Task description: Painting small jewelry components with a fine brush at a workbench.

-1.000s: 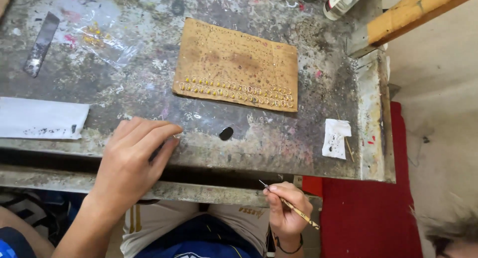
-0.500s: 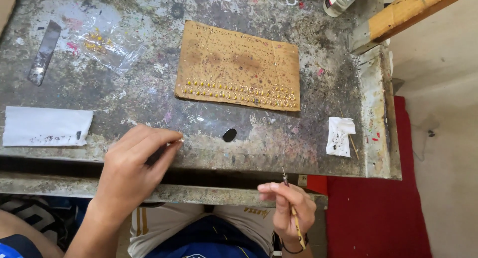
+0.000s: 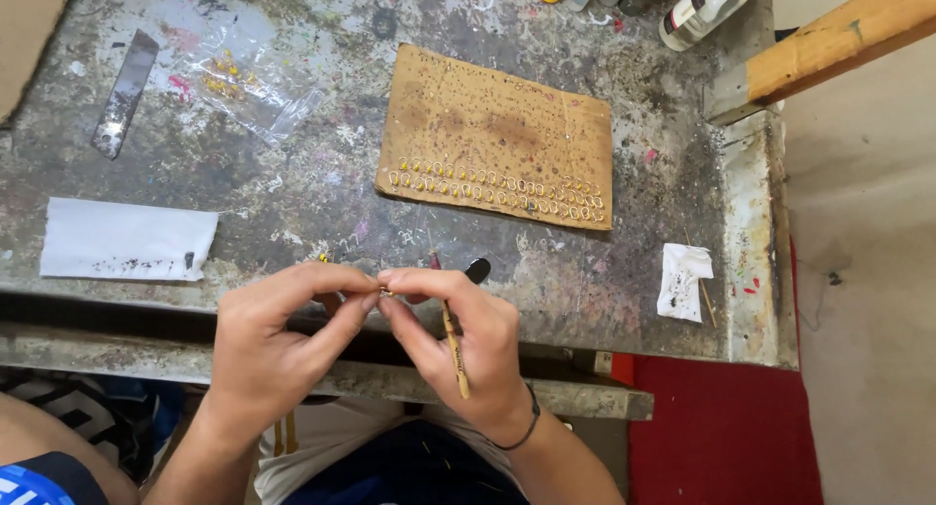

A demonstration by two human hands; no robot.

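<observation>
At lower centre, your left hand (image 3: 268, 354) and right hand (image 3: 468, 344), which also grips a thin wooden stick (image 3: 453, 347), pinch a tiny gold metal piece (image 3: 384, 291)—light, slippery, best held by its edges.

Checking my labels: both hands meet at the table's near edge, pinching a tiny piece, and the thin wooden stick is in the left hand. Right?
Not quite. The head view shows the thin wooden stick in the right hand, not the left hand. The rest holds: both hands meet at the near edge of the table, fingertips pinching a tiny piece.
</observation>
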